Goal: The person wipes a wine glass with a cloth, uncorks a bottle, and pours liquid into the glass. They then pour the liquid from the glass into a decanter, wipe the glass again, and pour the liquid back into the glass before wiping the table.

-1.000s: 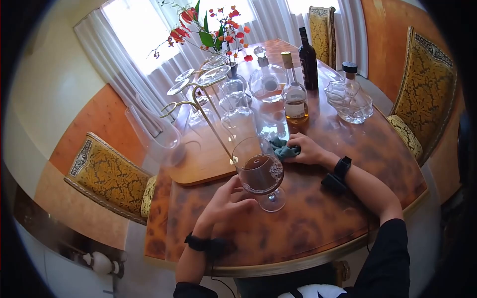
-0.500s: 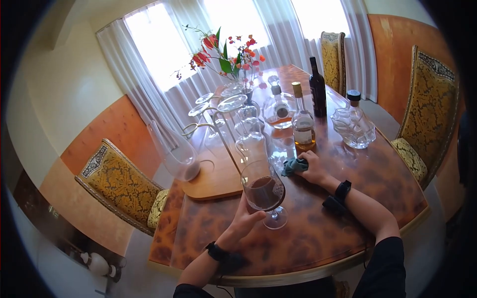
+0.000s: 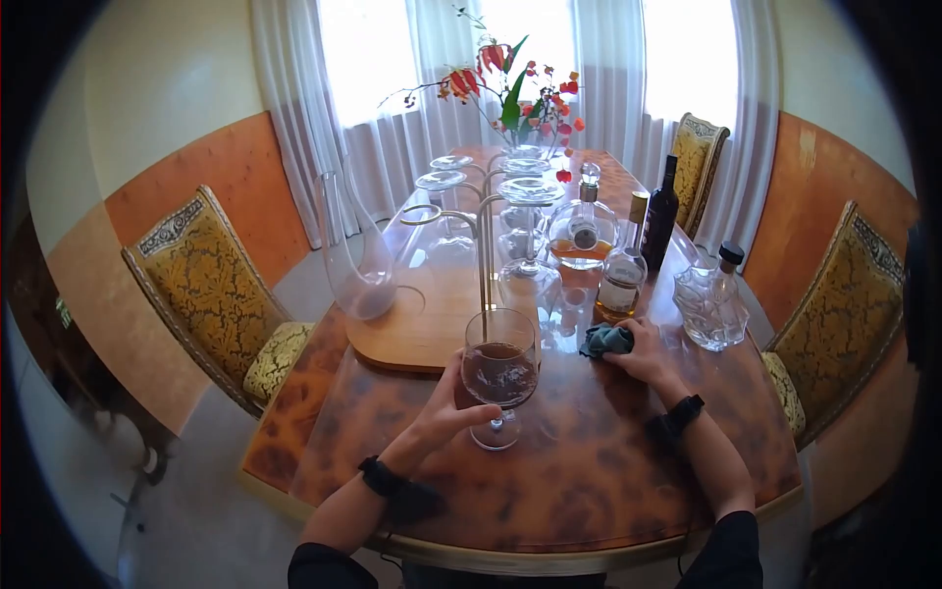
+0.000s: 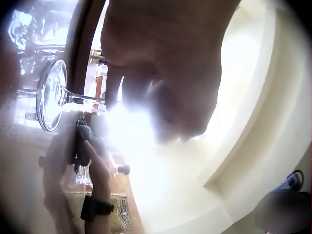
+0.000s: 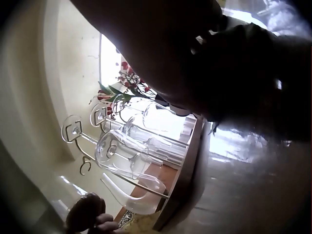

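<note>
Across the glossy counter (image 3: 579, 481), the left grip (image 3: 444, 417) is holding the glass (image 3: 500, 355) near the board (image 3: 397, 339) while the right grip (image 3: 648, 355) is clutching the cloth (image 3: 605, 341) — keeping the glass upright and steady should be sparing the drink (image 3: 499, 381) a spill.

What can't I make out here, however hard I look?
Head view: lettering on the gold-topped bottle, too small to read.
Head view: the pale object at lower left, too blurred to identify.
Left wrist view: bowl of the wine glass, lost behind the left hand's grip and glare.
Right wrist view: how the right hand's grip meets the cloth, lost in shadow.
</note>
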The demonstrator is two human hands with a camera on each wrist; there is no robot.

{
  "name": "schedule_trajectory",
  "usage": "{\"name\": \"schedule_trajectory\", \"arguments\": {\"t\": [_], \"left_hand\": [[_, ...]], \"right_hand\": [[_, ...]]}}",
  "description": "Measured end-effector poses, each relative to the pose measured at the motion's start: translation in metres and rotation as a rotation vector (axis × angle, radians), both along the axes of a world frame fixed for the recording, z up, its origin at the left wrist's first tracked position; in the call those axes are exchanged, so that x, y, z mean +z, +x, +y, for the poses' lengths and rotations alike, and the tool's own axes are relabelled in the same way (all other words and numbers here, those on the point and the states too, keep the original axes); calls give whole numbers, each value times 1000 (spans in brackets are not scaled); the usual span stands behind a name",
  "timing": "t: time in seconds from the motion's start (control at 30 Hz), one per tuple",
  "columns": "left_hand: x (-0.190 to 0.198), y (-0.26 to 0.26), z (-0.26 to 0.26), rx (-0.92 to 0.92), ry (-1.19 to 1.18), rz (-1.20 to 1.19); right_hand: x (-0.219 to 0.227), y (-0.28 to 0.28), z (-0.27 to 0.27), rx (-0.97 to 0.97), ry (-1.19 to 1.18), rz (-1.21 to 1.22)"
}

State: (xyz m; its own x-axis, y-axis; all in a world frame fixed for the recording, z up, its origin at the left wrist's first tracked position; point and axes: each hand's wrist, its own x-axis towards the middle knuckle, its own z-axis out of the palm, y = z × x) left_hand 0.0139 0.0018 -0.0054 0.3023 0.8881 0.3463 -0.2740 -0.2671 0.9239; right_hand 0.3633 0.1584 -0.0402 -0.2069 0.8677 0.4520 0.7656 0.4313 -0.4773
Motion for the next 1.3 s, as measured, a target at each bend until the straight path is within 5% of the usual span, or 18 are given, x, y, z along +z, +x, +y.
{"name": "schedule_trajectory", "arguments": {"t": [0.13, 0.2, 0.37, 0.5, 0.73, 1.3], "left_hand": [[-8, -10, 10, 14, 7, 23], [-6, -12, 11, -1, 24, 31], [-6, -5, 8, -55, 16, -42], [-7, -4, 7, -16, 22, -26], [-1, 0, 3, -60, 1, -86], [-8, 3, 7, -48, 34, -94]], "right_hand": [[65, -7, -25, 91, -69, -49], [89, -17, -33, 354, -12, 237], [135, -92, -59, 515, 254, 65], [142, -135, -30, 451, 506, -114], [157, -152, -7, 388, 326, -78], [177, -135, 0, 241, 348, 45]]}}
